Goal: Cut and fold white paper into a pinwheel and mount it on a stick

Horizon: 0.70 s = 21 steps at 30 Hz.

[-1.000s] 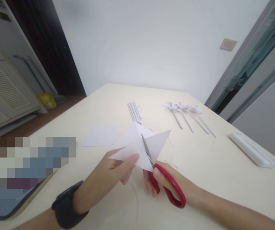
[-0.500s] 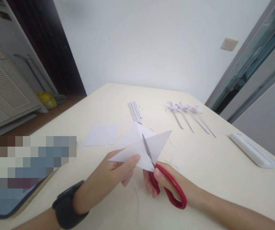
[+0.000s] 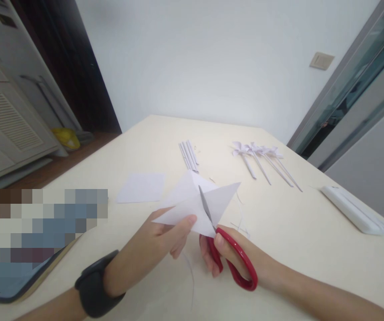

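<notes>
Pinched between the thumb and fingers of my left hand (image 3: 173, 234) is a creased sheet of white paper (image 3: 181, 211), held above the table. My right hand (image 3: 230, 247) grips red-handled scissors (image 3: 242, 258) by their loops. One metal blade lies over the near face of the paper, pointing away from me; the other blade is hidden behind the sheet. Thin paper strips (image 3: 191, 281) lie on the table below and to the right of my hands. A flat white paper square (image 3: 141, 188) rests to the left, beyond my left hand.
Several rolled paper sticks (image 3: 188, 156) lie behind the held sheet. Several paper pinwheels (image 3: 257, 154) on sticks lie at the back right. A white oblong case (image 3: 354, 209) is near the table's right edge. At left, a dark-edged object (image 3: 34, 283) is mostly blurred out by pixels.
The scissor handles have drawn slightly closer together around the paper. Both hands keep nearly the same place and hold.
</notes>
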Tool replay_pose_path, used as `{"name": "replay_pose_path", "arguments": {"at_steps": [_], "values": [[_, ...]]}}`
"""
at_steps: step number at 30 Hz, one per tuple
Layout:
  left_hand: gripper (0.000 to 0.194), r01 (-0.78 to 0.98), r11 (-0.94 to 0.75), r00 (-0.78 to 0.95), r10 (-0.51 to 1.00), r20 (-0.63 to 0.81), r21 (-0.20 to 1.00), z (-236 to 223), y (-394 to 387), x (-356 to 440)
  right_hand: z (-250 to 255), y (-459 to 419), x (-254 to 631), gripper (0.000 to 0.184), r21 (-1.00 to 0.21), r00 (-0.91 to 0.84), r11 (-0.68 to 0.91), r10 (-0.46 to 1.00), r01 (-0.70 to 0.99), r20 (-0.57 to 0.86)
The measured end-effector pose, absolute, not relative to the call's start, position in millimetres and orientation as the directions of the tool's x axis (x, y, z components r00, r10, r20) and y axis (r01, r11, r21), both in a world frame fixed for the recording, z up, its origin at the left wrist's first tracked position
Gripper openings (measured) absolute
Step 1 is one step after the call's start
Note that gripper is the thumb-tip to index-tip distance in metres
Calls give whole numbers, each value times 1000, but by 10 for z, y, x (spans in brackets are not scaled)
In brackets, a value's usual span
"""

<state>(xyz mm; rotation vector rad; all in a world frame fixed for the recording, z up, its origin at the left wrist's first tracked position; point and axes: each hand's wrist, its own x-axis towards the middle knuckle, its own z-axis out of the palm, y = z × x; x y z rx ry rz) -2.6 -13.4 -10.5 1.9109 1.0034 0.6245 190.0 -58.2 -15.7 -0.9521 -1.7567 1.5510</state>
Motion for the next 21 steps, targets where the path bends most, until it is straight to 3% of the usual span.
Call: {"name": "replay_pose_path", "arguments": {"at_steps": [21], "values": [[49, 413, -309, 549, 835, 36, 857, -63, -143, -12, -305, -563, 1932, 39, -974, -526, 102, 850, 201, -20]]}}
